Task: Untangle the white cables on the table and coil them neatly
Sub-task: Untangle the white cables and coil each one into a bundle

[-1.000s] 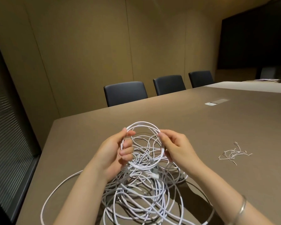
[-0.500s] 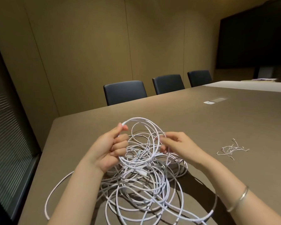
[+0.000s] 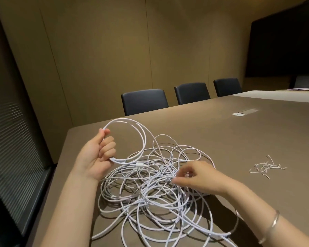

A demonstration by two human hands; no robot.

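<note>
left hand (image 3: 98, 154) holding coil (image 3: 130, 139), right hand (image 3: 198, 177) in cables (image 3: 150, 193)

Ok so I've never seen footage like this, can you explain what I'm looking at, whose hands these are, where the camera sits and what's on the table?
No machine here: a person wears one wide-angle camera on the head, looking down at two bare hands. The left hand grips a round coil of white cable, lifted above the brown table. The right hand reaches into the tangled heap of white cables lying on the table; its fingertips are blurred, so I cannot tell what they pinch. A small bunch of thin white ties lies apart, further right. Dark chairs stand behind.
</note>
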